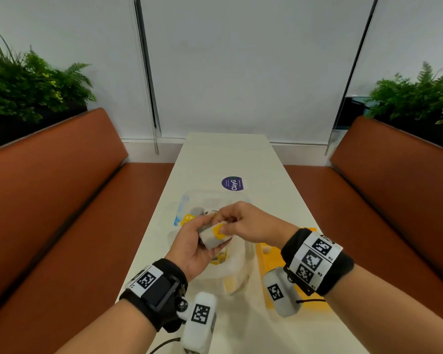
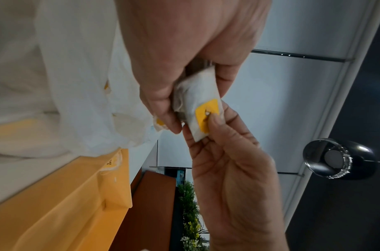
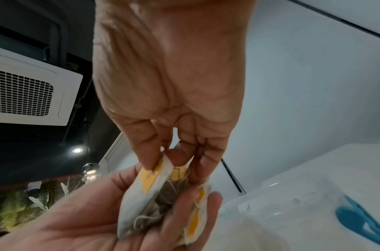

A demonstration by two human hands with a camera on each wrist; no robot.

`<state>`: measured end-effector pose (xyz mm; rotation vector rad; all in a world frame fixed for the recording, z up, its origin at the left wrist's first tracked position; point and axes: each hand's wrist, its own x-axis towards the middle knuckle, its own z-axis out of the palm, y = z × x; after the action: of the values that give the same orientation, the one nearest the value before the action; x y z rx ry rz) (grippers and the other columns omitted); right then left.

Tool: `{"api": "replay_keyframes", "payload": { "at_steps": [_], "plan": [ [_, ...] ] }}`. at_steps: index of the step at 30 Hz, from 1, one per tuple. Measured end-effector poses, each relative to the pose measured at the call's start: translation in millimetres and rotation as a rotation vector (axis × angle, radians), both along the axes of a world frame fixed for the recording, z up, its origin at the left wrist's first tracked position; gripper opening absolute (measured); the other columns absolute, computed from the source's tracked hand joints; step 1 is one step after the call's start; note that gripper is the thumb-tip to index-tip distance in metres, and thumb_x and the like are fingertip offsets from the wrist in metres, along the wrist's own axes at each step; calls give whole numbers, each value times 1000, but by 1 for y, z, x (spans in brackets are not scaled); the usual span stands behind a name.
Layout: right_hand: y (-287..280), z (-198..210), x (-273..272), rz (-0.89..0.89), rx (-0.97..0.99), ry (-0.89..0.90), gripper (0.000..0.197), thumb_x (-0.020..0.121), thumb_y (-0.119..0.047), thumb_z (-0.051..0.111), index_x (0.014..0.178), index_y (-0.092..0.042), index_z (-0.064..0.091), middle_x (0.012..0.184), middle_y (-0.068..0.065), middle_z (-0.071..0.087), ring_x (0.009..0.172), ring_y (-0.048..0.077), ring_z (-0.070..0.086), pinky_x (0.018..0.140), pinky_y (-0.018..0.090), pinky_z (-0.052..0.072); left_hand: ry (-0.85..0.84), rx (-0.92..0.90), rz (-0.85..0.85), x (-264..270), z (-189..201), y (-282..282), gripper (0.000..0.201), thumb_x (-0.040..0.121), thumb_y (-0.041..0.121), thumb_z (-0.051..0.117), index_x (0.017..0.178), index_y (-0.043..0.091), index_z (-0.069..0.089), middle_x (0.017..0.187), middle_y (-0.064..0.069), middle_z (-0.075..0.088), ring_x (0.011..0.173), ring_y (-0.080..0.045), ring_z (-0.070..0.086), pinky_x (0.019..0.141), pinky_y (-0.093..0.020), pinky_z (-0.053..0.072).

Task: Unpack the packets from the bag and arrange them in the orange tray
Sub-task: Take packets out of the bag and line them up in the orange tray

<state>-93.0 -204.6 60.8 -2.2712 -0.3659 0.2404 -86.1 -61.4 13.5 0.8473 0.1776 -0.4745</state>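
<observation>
Two hands meet above the white table [image 1: 210, 159] in the head view. Left hand [image 1: 189, 245] lies palm-up, fingers curled round a small bunch of white packets [image 1: 214, 237] with yellow labels. Right hand [image 1: 246, 226] comes in from the right, thumb and forefinger pinching the top packet at its yellow patch. Below the hands sits the white bag [image 1: 237, 261], crumpled, mouth open. Orange tray [image 1: 262, 254] lies just right of the bag, largely hidden by the right wrist. Behind the hands: a clear plastic container [image 1: 189, 203] with blue and yellow bits inside, and farther back a round purple sticker [image 1: 232, 183]. Brown benches on both sides, green plants in the corners.

Left wrist view: left hand [image 2: 174, 56] grips the packets [image 2: 201, 95]; right hand [image 2: 232, 169] pinches the yellow-labelled corner from below. Bag [image 2: 77, 81] fills the left of the view; tray [image 2: 62, 203] lies under it, one packet [image 2: 112, 163] showing at the tray's edge, partly under the bag.

Right wrist view: right hand [image 3: 169, 76] fingers narrow, closed on the upper edge of one packet; left hand [image 3: 98, 220] cups the packets [image 3: 156, 191], brownish contents and string visible between them. Clear container [image 3: 292, 195] with a blue piece sits at lower right.
</observation>
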Motion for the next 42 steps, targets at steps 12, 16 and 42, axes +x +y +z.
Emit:
{"api": "replay_keyframes", "payload": {
  "at_steps": [12, 16, 42],
  "plan": [
    [-7, -5, -2, 60, -269, -8, 19, 89, -5, 51, 100, -9, 65, 99, 8, 64, 91, 23, 61, 84, 32, 49, 19, 111, -80, -5, -7, -7, 20, 91, 20, 61, 99, 3, 69, 90, -15, 69, 81, -27, 62, 91, -41, 50],
    [-16, -4, -1, 81, -279, -54, 19, 92, -8, 51, 105, -9, 65, 96, 9, 64, 87, 16, 56, 82, 30, 46, 30, 87, -59, -1, -8, -7, 6, 90, 4, 58, 87, 3, 62, 92, -18, 65, 77, -28, 63, 74, -37, 57],
    [-90, -87, 62, -141, -880, 106, 18, 87, -7, 59, 102, -4, 67, 103, 14, 68, 87, 26, 63, 79, 30, 51, 120, -16, 35, 4, -3, -2, 12, 88, -2, 59, 95, 6, 54, 106, -22, 61, 109, -41, 59, 65, -42, 60]
  ]
}}
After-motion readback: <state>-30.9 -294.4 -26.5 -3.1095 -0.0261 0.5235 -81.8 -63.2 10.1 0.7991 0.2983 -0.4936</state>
